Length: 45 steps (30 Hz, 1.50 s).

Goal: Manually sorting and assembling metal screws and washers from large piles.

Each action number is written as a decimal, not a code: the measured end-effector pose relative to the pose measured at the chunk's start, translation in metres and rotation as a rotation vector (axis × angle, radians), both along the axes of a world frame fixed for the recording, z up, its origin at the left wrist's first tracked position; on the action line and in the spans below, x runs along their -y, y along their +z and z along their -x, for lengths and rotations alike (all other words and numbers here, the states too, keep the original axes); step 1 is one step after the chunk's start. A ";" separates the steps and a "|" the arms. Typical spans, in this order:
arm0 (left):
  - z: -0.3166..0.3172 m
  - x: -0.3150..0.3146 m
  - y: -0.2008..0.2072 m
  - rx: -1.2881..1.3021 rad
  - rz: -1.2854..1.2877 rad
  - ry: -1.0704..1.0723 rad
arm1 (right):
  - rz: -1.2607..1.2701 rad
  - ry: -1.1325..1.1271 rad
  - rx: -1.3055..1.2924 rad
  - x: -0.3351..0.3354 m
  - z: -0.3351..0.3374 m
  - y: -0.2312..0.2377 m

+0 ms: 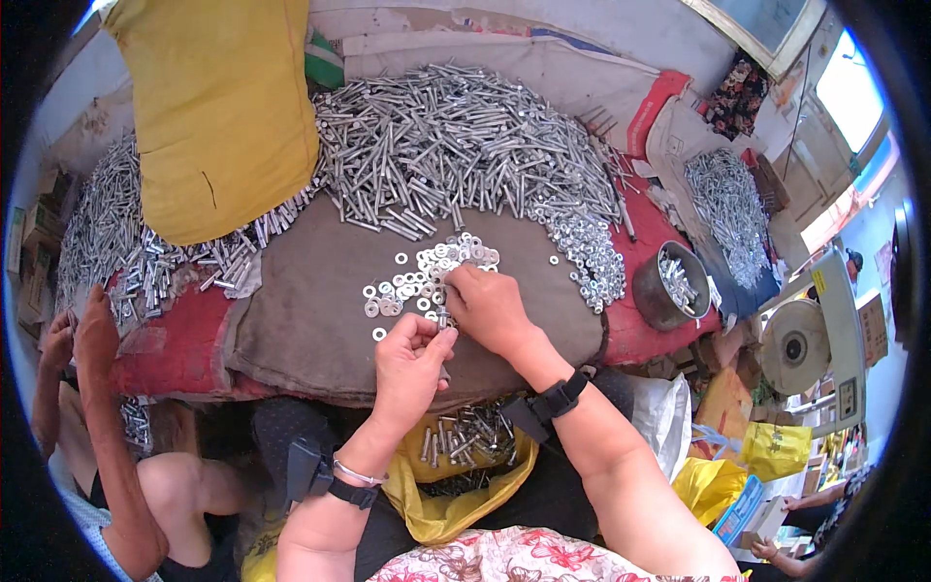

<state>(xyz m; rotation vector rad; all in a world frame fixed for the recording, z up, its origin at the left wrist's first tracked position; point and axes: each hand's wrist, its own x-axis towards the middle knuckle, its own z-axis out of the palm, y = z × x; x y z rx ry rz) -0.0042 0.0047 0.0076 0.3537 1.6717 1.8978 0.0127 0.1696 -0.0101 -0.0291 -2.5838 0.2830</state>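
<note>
My left hand (411, 367) is closed round a silver bolt (443, 317), whose end pokes up above the thumb and fingertips. Right beside that end, my right hand (487, 308) has its fingers pinched together; whatever is between them is hidden. Flat silver washers (429, 278) lie in a loose heap under and left of my right fingertips, on a brown cloth pad (301, 301). Beneath my hands, an open yellow sack (417, 504) in my lap holds several bolts (467, 438).
A large mound of bolts (436, 136) covers the table's back. Nuts (590, 254) are heaped at the pad's right, beside a metal pot (669, 286) of bolts. A yellow sack (223, 116) lies over bolts at left. Another person's hands (95, 325) work at far left.
</note>
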 end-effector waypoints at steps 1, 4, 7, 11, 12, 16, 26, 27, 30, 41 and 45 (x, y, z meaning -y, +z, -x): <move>0.000 0.001 0.000 -0.006 0.001 0.012 | 0.108 0.015 -0.064 0.001 -0.001 0.001; 0.002 0.002 -0.001 -0.010 -0.002 0.041 | 0.317 0.084 -0.137 0.010 -0.012 0.012; 0.004 0.004 -0.001 0.005 -0.017 0.029 | 0.423 0.161 -0.155 0.017 -0.025 0.021; 0.002 0.002 0.006 -0.049 0.069 0.003 | 0.324 0.221 -0.155 0.010 -0.037 0.028; 0.002 0.001 0.001 -0.050 0.070 0.001 | 0.245 0.254 -0.151 0.009 -0.039 0.030; -0.001 -0.008 -0.014 -0.724 0.010 0.124 | 0.899 0.161 0.042 0.005 -0.046 0.033; -0.017 -0.006 0.003 -0.175 0.011 0.008 | 0.031 -0.357 -0.024 -0.071 -0.056 0.035; -0.017 -0.006 0.002 -0.158 0.009 -0.002 | 0.033 -0.360 -0.027 -0.081 -0.054 0.028; -0.016 -0.005 0.001 -0.121 0.011 -0.012 | -0.157 -0.559 0.194 -0.095 -0.047 0.012; -0.009 -0.003 -0.002 -0.138 -0.008 -0.019 | -0.171 -0.602 0.250 -0.090 -0.048 0.020; -0.010 -0.004 0.002 -0.123 0.007 0.013 | 0.201 -0.277 -0.011 -0.056 -0.049 0.029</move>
